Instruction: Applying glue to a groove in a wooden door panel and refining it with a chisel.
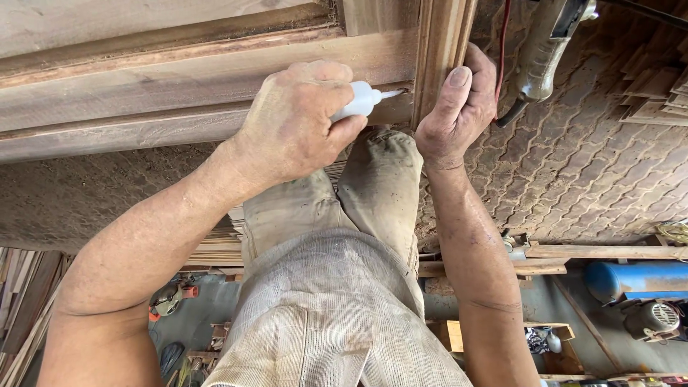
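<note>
left hand (294,125) clenched round a small white glue bottle (356,102), thumb pressed under it, fingers over the top; only the shoulder & thin tapered nozzle show past the fist. bottle is pale, soft-looking plastic, nozzle tip pointing right & touching the seam where a horizontal rail meets an upright post (441,50) of a wood frame (179,79), near the frame's lower right corner. right hand (459,107) grips that post from the right side, thumb up along its front face, fingers wrapped behind, out of sight. frame wood is reddish-brown w/ moulded grooves, dusty, a paler panel at top left. below the hands: person's knee in dusty beige trousers (380,186) & checked shirt. to the right of the post a grey power tool (548,43) w/ red cord lies on patterned paving. blue tank (638,278) w/ motor at lower right edge of view, wood strips lower left.
</note>
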